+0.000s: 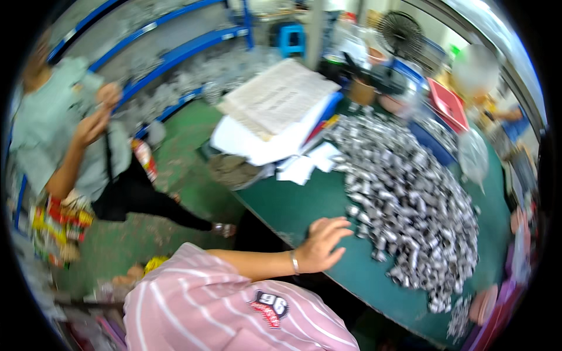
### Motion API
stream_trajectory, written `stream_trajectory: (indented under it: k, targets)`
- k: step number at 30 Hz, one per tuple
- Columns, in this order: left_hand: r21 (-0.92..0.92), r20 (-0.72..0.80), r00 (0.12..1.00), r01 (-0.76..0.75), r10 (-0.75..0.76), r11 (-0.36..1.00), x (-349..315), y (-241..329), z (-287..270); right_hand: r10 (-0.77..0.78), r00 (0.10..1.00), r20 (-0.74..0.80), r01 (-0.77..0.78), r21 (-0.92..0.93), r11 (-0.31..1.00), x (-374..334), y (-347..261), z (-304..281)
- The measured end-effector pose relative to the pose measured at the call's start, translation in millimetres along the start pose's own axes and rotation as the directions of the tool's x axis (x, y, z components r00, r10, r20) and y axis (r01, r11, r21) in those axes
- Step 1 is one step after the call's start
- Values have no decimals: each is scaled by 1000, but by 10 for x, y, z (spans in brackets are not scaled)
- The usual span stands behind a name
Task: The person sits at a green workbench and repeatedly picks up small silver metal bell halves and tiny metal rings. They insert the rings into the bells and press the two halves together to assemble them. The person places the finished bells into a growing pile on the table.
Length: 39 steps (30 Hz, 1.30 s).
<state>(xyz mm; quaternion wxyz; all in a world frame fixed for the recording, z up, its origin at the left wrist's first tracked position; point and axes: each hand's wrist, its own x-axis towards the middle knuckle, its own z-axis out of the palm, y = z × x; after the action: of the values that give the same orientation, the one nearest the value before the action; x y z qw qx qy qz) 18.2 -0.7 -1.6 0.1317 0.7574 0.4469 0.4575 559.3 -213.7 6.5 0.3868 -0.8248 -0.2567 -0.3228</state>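
Note:
My left hand [321, 245] hovers at or rests on the near edge of the green table [287, 205]; contact is hard to tell. Its fingers are spread and nothing is in them. A bracelet circles the wrist. To the right of the fingertips spreads a large heap of small, shiny metal cylinder-shaped parts [410, 199]. A few flat, thin metal pieces [459, 319] lie at the table's near right corner. My right hand is out of the picture.
Papers and a cardboard sheet [287, 96] are stacked beyond my hand, beside a brown cloth [234, 169]. A blue bin [433, 143], a pink tray [448, 105] and a fan [400, 35] stand behind the heap. A person [70, 128] stands at left before blue shelves [175, 55].

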Motion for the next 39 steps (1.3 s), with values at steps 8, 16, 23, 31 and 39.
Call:
stream_trajectory:
  k: [8,16,23,31,39]
  targets:
    - [-92,-50,997,55,-59,994,-75,-23,66,-219,975,-21,219,199,955,-193,-454,377]
    - [-90,-53,996,69,-74,994,-44,-61,71,-677,733,68,629,310,713,-428,-1645,327]
    - [-108,-44,997,61,-66,992,-53,-58,57,-643,755,130,609,223,761,-406,-1574,219]
    - [-121,-33,998,46,-50,992,-31,-60,61,-637,762,119,612,190,768,-424,-1464,188]
    - [-111,-46,998,48,-53,993,-34,-55,23,-645,745,169,620,181,764,-413,-1445,247]
